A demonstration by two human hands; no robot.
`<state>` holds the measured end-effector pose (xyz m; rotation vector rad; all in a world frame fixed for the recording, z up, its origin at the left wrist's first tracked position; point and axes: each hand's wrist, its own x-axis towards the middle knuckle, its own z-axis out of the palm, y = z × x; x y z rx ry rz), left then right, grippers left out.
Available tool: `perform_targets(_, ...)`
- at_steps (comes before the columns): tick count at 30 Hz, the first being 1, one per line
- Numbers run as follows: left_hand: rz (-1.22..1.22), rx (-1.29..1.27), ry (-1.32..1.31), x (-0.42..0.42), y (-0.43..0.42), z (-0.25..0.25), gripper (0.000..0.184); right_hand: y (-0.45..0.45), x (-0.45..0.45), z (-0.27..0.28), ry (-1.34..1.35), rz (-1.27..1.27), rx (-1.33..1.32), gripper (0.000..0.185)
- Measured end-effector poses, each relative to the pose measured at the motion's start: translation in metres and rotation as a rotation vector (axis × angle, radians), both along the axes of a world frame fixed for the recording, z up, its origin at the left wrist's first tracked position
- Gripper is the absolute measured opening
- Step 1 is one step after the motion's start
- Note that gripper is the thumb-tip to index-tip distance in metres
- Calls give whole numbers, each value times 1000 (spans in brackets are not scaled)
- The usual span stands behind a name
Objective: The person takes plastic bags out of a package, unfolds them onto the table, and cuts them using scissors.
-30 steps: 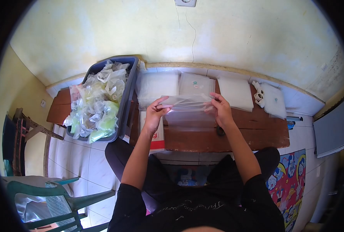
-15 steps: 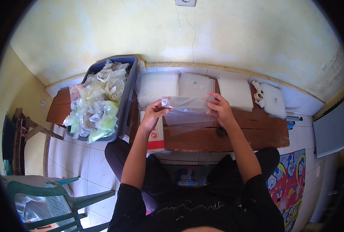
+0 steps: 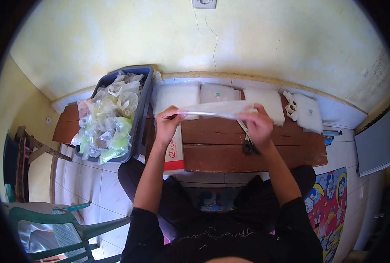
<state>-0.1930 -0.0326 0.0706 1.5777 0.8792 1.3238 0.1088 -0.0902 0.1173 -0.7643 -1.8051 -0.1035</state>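
A clear plastic bag (image 3: pixel 217 108), gathered into a narrow band, stretches between my two hands above the wooden bench. Its left end is pinched in my left hand (image 3: pixel 169 122). My right hand (image 3: pixel 257 125), slightly blurred, is closed on the other end. Behind the bag lie stacks of clear plastic bags (image 3: pixel 177 93) and a stack with a small green mark (image 3: pixel 217 93). Black-handled scissors (image 3: pixel 247 144) rest on the bench beside my right wrist. A white and red box (image 3: pixel 174 153) lies below my left hand.
A dark tub (image 3: pixel 146 103) full of crumpled plastic stands at the left. More bag stacks (image 3: pixel 265 105) (image 3: pixel 307 111) lie at the bench's right, with a white roll (image 3: pixel 290 105) between them. A green chair (image 3: pixel 78 225) is at lower left.
The bag has gone from a hanging, spread sheet to a narrow raised band. My right hand has closed and turned. The scissors now show more fully, and the view has shifted slightly.
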Motion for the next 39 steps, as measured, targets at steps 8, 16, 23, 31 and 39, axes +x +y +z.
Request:
perform_targets(8, -330, -927, -59, -23, 4, -51, 23, -83, -32, -116, -307, 3, -175, 21)
perform_targets(16, -72, -619, 481, -4, 3, -93, 17, -86, -30, -129, 81, 117, -1016, 29)
perform_targets(23, -292, -715, 615, -3, -1, -86, 13, -51, -9, -135, 1066, 137, -1388, 31)
perform_targets(31, -257, -820, 639, -4, 1, -75, 17, -41, -1, -163, 840, -41, -1216, 27)
perform_targets(39, -89, -667, 636, 8, 0, -83, 27, -26, 15, -149, 292, -379, -946, 31)
